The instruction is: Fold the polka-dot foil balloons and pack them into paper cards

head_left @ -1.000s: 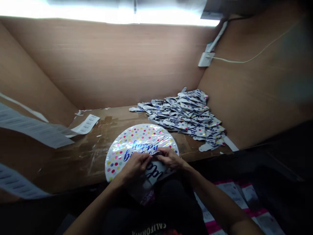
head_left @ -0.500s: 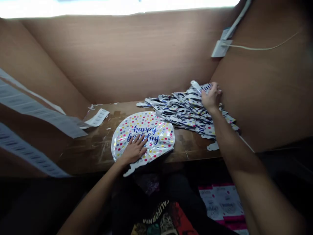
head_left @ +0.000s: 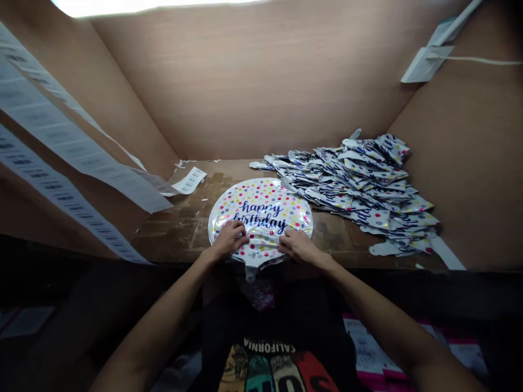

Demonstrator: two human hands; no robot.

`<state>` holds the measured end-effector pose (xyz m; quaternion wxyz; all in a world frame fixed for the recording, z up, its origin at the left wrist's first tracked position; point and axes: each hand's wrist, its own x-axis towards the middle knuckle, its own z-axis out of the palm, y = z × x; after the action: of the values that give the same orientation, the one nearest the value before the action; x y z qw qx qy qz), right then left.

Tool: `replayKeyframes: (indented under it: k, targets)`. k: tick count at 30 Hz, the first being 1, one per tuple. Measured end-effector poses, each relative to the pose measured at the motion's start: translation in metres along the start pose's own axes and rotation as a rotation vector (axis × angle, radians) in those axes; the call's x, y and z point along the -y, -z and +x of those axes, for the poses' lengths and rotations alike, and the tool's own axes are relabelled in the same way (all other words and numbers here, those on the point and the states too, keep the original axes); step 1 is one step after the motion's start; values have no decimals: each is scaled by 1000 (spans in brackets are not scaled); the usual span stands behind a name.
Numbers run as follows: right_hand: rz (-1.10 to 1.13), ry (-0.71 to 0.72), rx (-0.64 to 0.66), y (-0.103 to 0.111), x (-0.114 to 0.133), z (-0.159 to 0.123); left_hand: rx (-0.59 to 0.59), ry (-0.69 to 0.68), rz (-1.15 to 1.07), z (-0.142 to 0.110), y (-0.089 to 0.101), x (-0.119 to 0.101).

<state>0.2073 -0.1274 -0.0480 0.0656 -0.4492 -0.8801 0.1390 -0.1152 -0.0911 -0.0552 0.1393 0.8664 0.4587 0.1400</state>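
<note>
Right now both hands are on a round foil balloon (head_left: 261, 209) lying flat on the wooden worktop (head_left: 180, 231), close to its near edge. The balloon is silver with small coloured dots and blue "happy birthday" lettering. The left hand (head_left: 229, 240) rests on its near left part, just below the lettering, and the right hand (head_left: 299, 246) rests on its near right part. Neither grip is clenched: the fingers lie open and slightly curved on the foil, without pinching it. A short foil tail (head_left: 250, 271) sticks out from the balloon's near edge, between the wrists.

Just to the right and farther back, a big heap of flat foil balloons (head_left: 355, 188) spreads across the worktop, its nearest pieces almost touching the round balloon. A small white barcode label (head_left: 188, 181) lies at the far left of the worktop, and long strips of printed labels (head_left: 69, 130) hang across the left side. A white wall socket (head_left: 427, 63) with a pale cable (head_left: 478, 60) is fixed to the right wall panel (head_left: 457, 163).
</note>
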Motion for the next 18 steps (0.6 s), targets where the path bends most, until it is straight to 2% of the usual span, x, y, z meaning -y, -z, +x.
replayKeyframes:
  k: [5,8,10,13,16,18]
  targets:
    - [11,-92,59,8,12,19,11,205,58,23,-8,-6]
    - [23,-3,-22,6,25,36,2,228,28,36,-9,-8]
    - [38,65,-25,1,32,47,-10,232,4,37,-4,-7]
    - [82,71,25,-9,31,60,-71,237,-22,24,10,-8]
    - [101,42,18,-15,25,65,-253,217,-73,-4,24,-16]
    - [113,9,0,-17,22,65,-304,166,-127,-24,29,-26]
